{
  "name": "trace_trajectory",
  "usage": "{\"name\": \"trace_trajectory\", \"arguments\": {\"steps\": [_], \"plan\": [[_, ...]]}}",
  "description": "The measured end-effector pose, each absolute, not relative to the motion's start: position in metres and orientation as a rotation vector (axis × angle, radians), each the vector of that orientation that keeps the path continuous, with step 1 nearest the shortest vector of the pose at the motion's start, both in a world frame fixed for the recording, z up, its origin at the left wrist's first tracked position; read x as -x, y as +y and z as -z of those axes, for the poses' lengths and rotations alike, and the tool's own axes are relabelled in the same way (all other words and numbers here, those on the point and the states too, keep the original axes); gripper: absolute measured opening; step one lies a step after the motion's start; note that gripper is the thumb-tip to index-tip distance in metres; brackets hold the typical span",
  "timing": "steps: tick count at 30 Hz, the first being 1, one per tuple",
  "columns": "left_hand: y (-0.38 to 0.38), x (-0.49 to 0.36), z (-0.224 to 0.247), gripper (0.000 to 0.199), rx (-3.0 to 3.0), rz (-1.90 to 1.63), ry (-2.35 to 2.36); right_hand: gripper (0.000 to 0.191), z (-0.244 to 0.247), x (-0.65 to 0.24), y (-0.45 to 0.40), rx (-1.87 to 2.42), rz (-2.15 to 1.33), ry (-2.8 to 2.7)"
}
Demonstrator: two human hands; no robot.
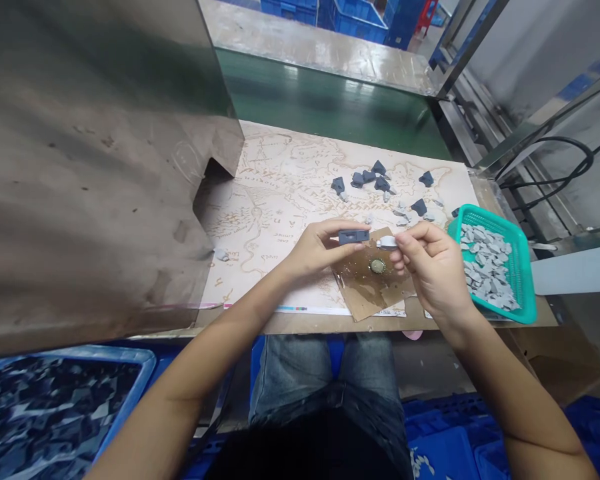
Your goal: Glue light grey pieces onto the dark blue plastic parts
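Between the thumb and fingers of my left hand [316,248] is a dark blue-grey plastic part [353,237], roughly rectangular with a recess facing up. My right hand [434,267] pinches a small light grey plastic piece [389,243] a short way to its right; the two parts are apart. Below them a brown cardboard sheet [363,293] lies on the table, with wet-looking patches. On that sheet sits a small round cap-like thing [377,266] with a ridged rim. Beyond my hands, several dark parts [381,183] and light grey pieces [401,210] are scattered.
A turquoise basket [529,293] of light grey pieces stands at the right. A map-printed sheet [270,220] covers the table. Left rises a metal panel [105,167]; behind runs a green conveyor belt [325,100]. A blue crate [147,367] of dark parts is at lower left.
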State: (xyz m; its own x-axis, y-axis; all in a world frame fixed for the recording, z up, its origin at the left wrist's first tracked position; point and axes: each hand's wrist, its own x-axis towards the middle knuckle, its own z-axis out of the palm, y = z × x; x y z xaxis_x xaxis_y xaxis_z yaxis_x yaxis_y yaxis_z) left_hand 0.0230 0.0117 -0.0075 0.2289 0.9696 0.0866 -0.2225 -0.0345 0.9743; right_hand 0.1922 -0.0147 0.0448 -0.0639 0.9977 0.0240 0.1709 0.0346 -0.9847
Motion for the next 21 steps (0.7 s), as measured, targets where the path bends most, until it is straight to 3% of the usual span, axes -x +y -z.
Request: {"name": "trace_trajectory", "arguments": {"steps": [9,13,17,21], "plan": [[0.036,-0.003,0.031,0.022,-1.58,-1.351,1.378,0.049,-0.032,-0.2,0.012,1.158,-0.99,-1.048],[0.031,-0.003,0.016,0.022,-1.597,-1.509,1.486,0.047,-0.024,-0.207,0.001,1.105,-0.969,-0.948],[-0.015,-0.004,0.002,0.022,-1.849,-1.62,1.523,0.042,-0.006,-0.218,-0.017,1.116,-0.957,-0.917],[-0.092,0.012,0.03,0.02,-2.159,-1.815,1.68,0.039,0.01,-0.232,-0.021,1.069,-0.892,-0.845]]}}
